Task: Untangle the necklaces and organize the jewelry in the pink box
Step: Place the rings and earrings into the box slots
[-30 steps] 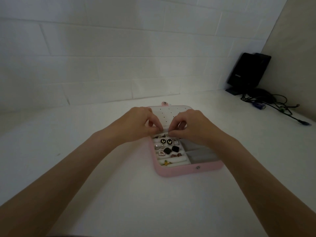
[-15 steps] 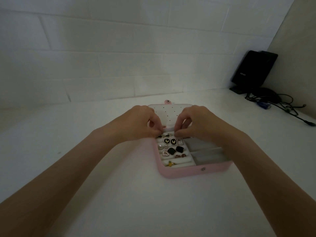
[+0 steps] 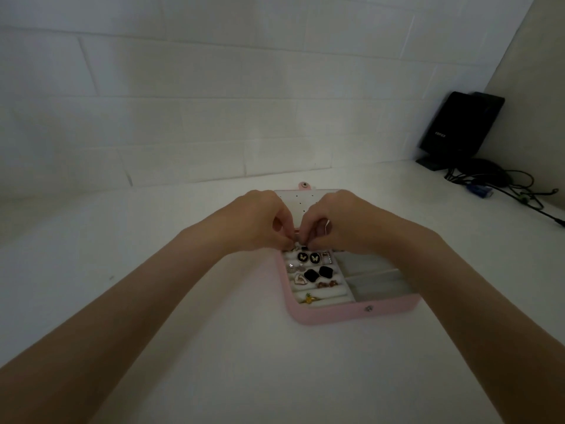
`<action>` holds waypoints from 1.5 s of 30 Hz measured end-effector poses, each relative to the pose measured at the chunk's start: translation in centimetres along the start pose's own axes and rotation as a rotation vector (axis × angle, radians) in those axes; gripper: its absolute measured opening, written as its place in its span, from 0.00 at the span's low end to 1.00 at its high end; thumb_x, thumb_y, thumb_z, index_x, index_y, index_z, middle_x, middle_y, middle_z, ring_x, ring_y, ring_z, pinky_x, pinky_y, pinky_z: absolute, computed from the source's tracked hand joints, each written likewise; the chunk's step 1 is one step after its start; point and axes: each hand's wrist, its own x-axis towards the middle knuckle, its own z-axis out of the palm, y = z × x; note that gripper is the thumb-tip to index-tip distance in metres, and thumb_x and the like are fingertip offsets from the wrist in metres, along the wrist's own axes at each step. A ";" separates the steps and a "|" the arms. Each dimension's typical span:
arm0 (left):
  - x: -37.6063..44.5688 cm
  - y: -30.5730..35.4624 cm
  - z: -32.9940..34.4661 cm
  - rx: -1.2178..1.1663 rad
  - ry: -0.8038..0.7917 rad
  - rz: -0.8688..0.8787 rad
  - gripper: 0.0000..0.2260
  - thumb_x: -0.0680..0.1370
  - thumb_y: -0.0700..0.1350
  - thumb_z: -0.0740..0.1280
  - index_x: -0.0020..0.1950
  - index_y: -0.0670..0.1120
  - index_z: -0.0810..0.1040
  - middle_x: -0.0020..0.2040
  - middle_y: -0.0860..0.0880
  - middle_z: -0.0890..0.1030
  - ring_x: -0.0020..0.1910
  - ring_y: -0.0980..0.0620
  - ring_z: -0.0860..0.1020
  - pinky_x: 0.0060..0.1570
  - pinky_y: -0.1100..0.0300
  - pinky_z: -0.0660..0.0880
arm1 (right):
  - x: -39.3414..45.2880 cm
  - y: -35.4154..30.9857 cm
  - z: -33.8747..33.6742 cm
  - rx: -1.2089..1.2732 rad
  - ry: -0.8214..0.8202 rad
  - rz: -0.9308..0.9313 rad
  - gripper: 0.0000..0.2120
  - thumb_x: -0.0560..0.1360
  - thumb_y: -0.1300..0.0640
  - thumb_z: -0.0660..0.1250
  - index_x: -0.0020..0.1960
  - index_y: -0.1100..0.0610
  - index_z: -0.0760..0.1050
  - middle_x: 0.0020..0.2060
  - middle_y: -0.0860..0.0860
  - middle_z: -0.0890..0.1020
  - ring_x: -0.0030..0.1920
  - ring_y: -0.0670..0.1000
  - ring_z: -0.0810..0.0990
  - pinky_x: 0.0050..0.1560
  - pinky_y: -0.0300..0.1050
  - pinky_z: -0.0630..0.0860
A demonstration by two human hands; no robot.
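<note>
Patience pays here: keep your pulls short and work the small piece [image 3: 301, 246] loose between both thumbs rather than tugging. What exactly you hold is too small to tell. Your left hand [image 3: 260, 223] and right hand [image 3: 339, 224] meet at centre frame, knuckles up, fingers [image 3: 286, 237] curled narrow and pinching that piece over the far row of the pink box [image 3: 351, 315]. Both forearms run in from the lower corners. The box lies open on the white bench [image 3: 183, 347], earrings [image 3: 308, 257] seated in its left slots.

head view | worn high, faces forward-down | near both hands | single view
</note>
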 end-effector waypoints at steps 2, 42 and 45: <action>0.0 0.0 0.0 -0.017 -0.003 -0.002 0.05 0.71 0.48 0.73 0.46 0.51 0.84 0.34 0.56 0.71 0.31 0.58 0.68 0.32 0.73 0.65 | -0.1 0.0 -0.1 0.049 -0.004 -0.003 0.07 0.69 0.66 0.71 0.43 0.56 0.83 0.29 0.38 0.75 0.30 0.31 0.74 0.34 0.24 0.68; 0.1 -1.1 0.2 -0.401 0.205 -0.239 0.07 0.76 0.46 0.67 0.53 0.49 0.77 0.51 0.51 0.76 0.47 0.53 0.76 0.47 0.60 0.72 | -1.5 4.2 -1.8 0.125 0.543 0.242 0.04 0.74 0.59 0.68 0.48 0.56 0.81 0.39 0.47 0.80 0.35 0.38 0.73 0.34 0.22 0.66; -0.1 -1.3 1.1 -0.552 0.201 -0.403 0.12 0.77 0.43 0.66 0.60 0.45 0.73 0.55 0.47 0.74 0.50 0.49 0.75 0.50 0.55 0.74 | -2.6 7.1 -1.3 0.228 0.544 0.520 0.07 0.75 0.61 0.66 0.51 0.61 0.81 0.47 0.55 0.82 0.38 0.46 0.74 0.44 0.36 0.68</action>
